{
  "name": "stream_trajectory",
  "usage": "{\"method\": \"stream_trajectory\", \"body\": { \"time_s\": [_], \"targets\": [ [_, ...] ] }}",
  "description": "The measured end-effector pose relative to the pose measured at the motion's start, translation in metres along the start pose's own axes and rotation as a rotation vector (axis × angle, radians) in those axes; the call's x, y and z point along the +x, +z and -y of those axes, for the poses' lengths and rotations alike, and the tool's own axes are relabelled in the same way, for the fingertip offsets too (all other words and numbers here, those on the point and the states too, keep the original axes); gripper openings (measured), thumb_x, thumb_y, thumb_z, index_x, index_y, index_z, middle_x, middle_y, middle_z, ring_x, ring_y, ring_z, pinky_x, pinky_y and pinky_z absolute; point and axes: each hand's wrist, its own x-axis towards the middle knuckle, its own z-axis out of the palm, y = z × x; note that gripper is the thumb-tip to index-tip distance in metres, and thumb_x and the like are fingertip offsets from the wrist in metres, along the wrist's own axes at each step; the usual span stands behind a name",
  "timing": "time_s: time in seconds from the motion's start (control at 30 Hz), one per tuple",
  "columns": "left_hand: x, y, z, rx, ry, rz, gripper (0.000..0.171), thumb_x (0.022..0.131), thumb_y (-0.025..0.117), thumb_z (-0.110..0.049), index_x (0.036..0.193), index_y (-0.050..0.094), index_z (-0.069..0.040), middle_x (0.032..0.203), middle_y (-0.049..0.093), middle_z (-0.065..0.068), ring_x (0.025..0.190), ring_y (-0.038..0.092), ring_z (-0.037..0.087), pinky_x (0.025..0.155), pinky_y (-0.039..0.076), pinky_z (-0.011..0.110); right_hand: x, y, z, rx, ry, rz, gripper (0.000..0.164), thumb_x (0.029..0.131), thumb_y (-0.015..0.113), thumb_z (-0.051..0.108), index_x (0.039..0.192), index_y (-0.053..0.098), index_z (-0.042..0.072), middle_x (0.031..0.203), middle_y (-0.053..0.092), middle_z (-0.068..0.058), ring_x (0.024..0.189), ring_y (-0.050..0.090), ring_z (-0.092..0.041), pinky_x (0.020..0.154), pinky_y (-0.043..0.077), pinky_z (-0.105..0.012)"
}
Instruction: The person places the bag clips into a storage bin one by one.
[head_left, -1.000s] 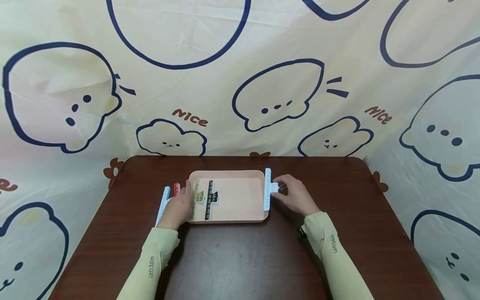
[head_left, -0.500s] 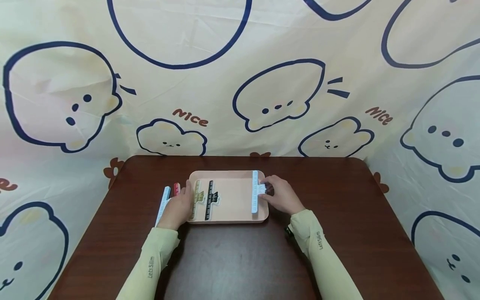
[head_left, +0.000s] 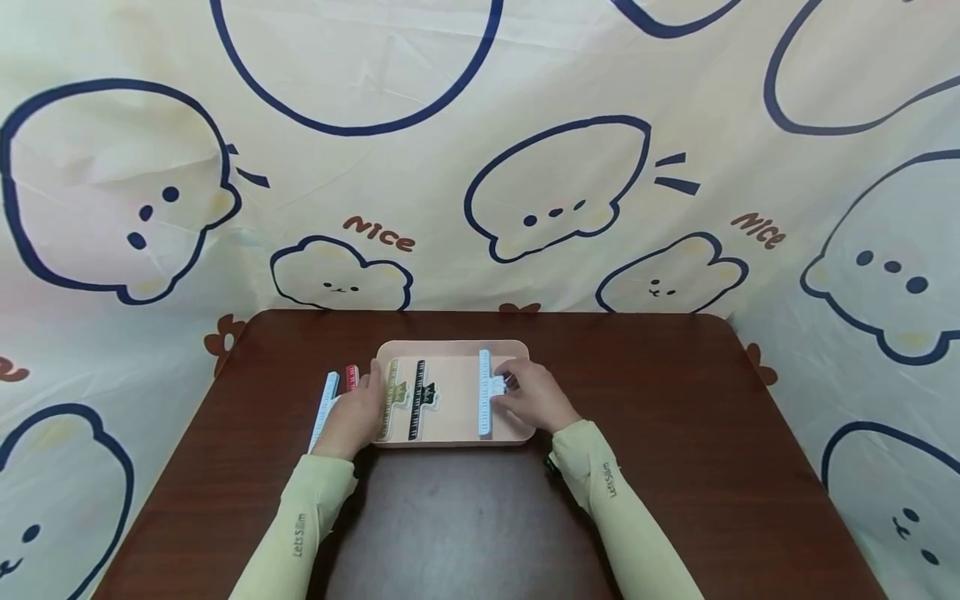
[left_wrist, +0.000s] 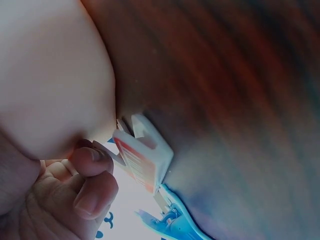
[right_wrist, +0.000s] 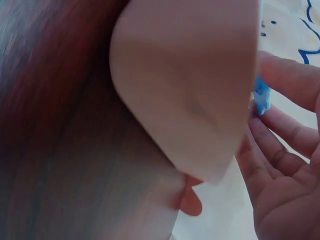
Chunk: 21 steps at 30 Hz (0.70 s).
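Note:
In the head view my right hand point(head_left: 536, 396) pinches the handle of a long light-blue clip point(head_left: 484, 396) with ruler marks, held upright across the right part of a pink tray point(head_left: 457, 408). The right wrist view shows a bit of this clip point(right_wrist: 261, 95) between thumb and fingers, beyond the tray wall point(right_wrist: 185, 90). My left hand point(head_left: 356, 417) holds the tray's left edge, its fingers point(left_wrist: 92, 197) bent at the wall. Inside the tray a gold clip point(head_left: 390, 408) and a black clip point(head_left: 417, 404) lie side by side at the left.
Left of the tray, a blue clip point(head_left: 324, 412) and a red clip point(head_left: 352, 377), both partly hidden by my left hand, lie on the dark brown table point(head_left: 480, 517). A patterned cloth point(head_left: 435, 183) hangs behind the table's far edge.
My right hand has carried the light-blue clip leftward, from the tray's right rim to over its inside. The left hand stays at the tray's left edge.

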Motion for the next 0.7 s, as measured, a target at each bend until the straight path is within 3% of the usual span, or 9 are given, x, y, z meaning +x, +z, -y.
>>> {"method": "stream_trajectory", "body": {
  "time_s": [0.13, 0.4, 0.7],
  "targets": [
    [0.001, 0.0, 0.0, 0.009, -0.003, 0.0, 0.068, 0.107, 0.047, -0.014, 0.161, 0.013, 0.009, 0.153, 0.042, 0.037, 0.127, 0.058, 0.051, 0.106, 0.048, 0.062, 0.006, 0.008, 0.006, -0.033, -0.03, 0.02, 0.037, 0.085, 0.087, 0.016, 0.118, 0.071, 0.008, 0.106, 0.068, -0.004, 0.094, 0.062, -0.018, 0.086, 0.057, -0.035],
    [0.0, -0.001, 0.001, -0.01, 0.009, -0.015, 0.065, 0.11, 0.043, -0.018, 0.161, 0.013, 0.008, 0.144, 0.05, 0.034, 0.1, 0.066, 0.04, 0.099, 0.055, 0.057, 0.013, 0.023, 0.011, -0.097, -0.068, 0.01, 0.036, 0.084, 0.087, 0.017, 0.115, 0.072, 0.006, 0.104, 0.068, -0.005, 0.091, 0.061, -0.016, 0.084, 0.056, -0.033],
    [-0.001, 0.0, 0.001, 0.004, 0.042, -0.047, 0.062, 0.109, 0.042, -0.013, 0.159, 0.016, 0.012, 0.142, 0.052, 0.035, 0.103, 0.068, 0.042, 0.096, 0.056, 0.057, 0.014, 0.034, 0.013, -0.074, -0.046, 0.02, 0.036, 0.084, 0.086, 0.019, 0.115, 0.073, 0.007, 0.099, 0.066, -0.003, 0.085, 0.057, -0.015, 0.08, 0.053, -0.032]
  ]
}}
